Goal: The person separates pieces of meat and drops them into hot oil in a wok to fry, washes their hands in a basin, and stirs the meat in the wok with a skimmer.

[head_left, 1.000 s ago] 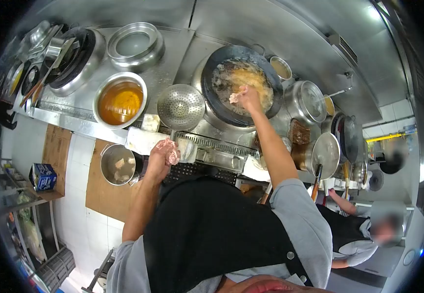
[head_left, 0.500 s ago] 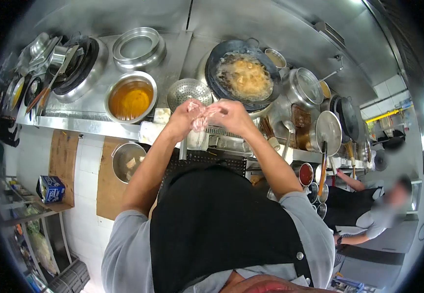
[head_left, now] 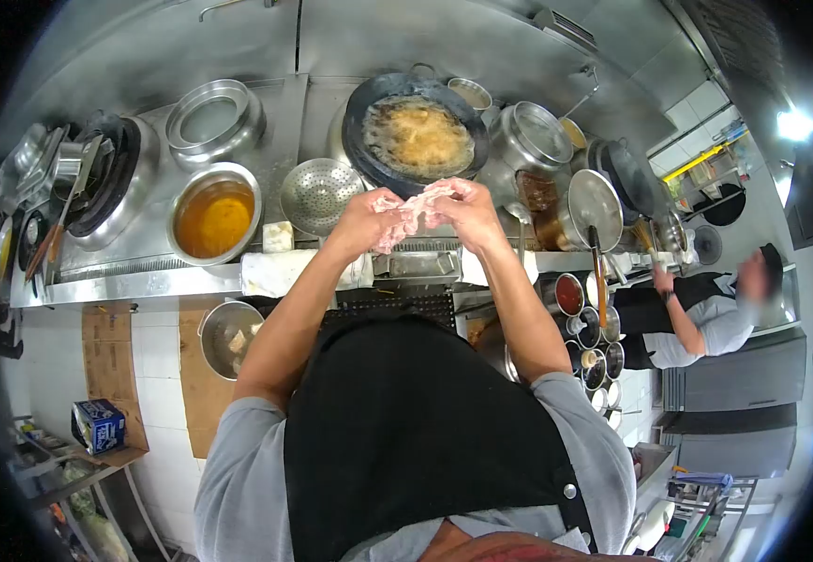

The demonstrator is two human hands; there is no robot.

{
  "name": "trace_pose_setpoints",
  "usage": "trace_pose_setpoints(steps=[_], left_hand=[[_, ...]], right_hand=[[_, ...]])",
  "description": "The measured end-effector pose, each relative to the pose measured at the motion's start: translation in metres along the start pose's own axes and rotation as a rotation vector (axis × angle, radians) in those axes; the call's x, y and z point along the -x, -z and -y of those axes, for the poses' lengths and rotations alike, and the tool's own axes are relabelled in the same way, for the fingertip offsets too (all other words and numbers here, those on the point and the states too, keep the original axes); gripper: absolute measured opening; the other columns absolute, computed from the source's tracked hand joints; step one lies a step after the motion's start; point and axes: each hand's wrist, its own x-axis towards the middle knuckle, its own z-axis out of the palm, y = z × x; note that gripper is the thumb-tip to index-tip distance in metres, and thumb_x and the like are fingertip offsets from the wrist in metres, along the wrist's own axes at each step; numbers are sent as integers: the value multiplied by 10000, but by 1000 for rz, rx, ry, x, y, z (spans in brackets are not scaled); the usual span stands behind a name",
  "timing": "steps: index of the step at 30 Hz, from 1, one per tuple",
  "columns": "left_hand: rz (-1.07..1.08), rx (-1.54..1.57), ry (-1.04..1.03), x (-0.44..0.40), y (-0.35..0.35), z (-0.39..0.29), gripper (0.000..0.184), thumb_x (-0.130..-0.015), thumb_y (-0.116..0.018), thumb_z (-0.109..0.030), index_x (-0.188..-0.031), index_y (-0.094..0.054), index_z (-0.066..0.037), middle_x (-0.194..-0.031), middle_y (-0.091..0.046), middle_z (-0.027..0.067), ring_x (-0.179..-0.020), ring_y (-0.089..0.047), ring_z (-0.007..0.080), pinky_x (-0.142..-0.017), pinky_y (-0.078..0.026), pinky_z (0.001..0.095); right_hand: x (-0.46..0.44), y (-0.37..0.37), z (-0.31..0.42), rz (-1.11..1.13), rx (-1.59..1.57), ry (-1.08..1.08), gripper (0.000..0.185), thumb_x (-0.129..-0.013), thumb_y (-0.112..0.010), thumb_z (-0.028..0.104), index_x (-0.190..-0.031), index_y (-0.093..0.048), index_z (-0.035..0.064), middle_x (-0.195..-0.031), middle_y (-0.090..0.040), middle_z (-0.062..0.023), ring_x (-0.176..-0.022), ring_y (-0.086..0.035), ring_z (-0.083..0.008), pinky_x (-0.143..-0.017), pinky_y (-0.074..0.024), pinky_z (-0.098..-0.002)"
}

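Note:
Pale pink raw meat [head_left: 413, 214] is stretched between my two hands, just in front of a black wok [head_left: 354, 131]. My left hand [head_left: 365, 223] is closed on the meat's left end, and my right hand [head_left: 467, 214] grips its right end. In the wok, golden pieces [head_left: 422, 136] sit in bubbling oil. Left of my hands lies a round perforated strainer [head_left: 320, 195]. A steel bowl [head_left: 181, 245] of orange-yellow liquid stands farther left.
A pot [head_left: 209, 339] with pale pieces stands low on the left. Steel pots [head_left: 519, 150] and a wide pan [head_left: 596, 208] are at the right. Small sauce containers [head_left: 569, 294] sit below them. Another person [head_left: 697, 314] in a black apron stands at the far right.
My right hand has come back from over the wok to meet my left hand at the meat. The hands have since moved slightly apart, spreading it. The view has shifted.

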Motion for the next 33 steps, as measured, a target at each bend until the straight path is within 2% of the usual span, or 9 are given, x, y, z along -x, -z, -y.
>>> trace_pose_setpoints(steps=[5, 8, 10, 13, 15, 18, 24, 31, 33], left_hand=[[-73, -91, 51, -11, 24, 32, 117, -913, -691, -49, -1012, -659, 4, -810, -691, 66, -610, -619, 117, -491, -491, 293], [-53, 263, 142, -4, 21, 32, 189, -926, -690, -66, -1094, -648, 9, -873, -702, 63, -668, -652, 128, -550, -527, 287], [-80, 440, -74, 7, -10, 1, 266, -935, -684, -71, -1179, -627, 19, -943, -713, 61, -740, -682, 142, -650, -559, 280], [7, 165, -23, 2, -12, -3, 271, -938, -680, -81, -1188, -642, 18, -961, -720, 62, -783, -688, 143, -737, -563, 283], [-8, -3, -54, -4, -9, 5, 240, -933, -678, -71, -1155, -660, 18, -932, -724, 65, -780, -680, 129, -720, -560, 293], [-53, -130, -63, -3, -7, 3, 168, -942, -647, -68, -1094, -671, 0, -741, -682, 77, -609, -638, 131, -521, -503, 292], [-295, 320, 58, -4, 31, 28, 96, -954, -624, -66, -1025, -624, -1, -798, -691, 110, -631, -670, 178, -512, -523, 301], [-22, 442, 134, 4, -2, 11, 188, -992, -627, -121, -1131, -593, 0, -891, -677, 108, -639, -631, 158, -496, -491, 304], [-13, 467, 98, 4, -8, 14, 191, -994, -615, -118, -1138, -591, 6, -914, -680, 110, -713, -659, 172, -570, -530, 314]], right_hand=[[11, -2, 15, -41, -223, -24, 203, -894, -658, -35, -1094, -665, -70, -930, -725, -143, -710, -687, -187, -638, -589, -314], [3, 3, 16, 45, -210, 39, 209, -908, -666, -16, -1111, -664, -64, -945, -726, -141, -729, -694, -187, -659, -601, -314], [-5, -1, 12, 24, -151, 17, 211, -903, -661, -20, -1110, -667, -62, -950, -728, -137, -743, -698, -188, -664, -603, -311], [-17, -3, 0, 42, -99, 13, 205, -884, -652, -24, -1083, -680, -64, -944, -730, -126, -775, -706, -183, -657, -601, -304], [-24, -1, -6, 58, 45, 12, 188, -865, -656, -23, -1046, -690, -65, -935, -732, -125, -773, -705, -176, -640, -595, -301], [-25, 0, -13, 64, 2, -4, 174, -862, -685, -17, -1031, -678, -52, -914, -722, -118, -714, -689, -191, -618, -580, -341], [-12, 29, 18, 127, -286, 110, 260, -904, -706, 23, -1146, -657, -59, -1018, -716, -158, -815, -720, -235, -684, -638, -366], [-6, 13, 24, 287, -322, -230, 388, -984, -635, 89, -1330, -571, -75, -1207, -682, -205, -1007, -721, -302, -861, -624, -381], [-7, 19, 4, 244, -324, -201, 339, -971, -650, 77, -1277, -609, -61, -1189, -684, -202, -1002, -722, -308, -849, -630, -394]])
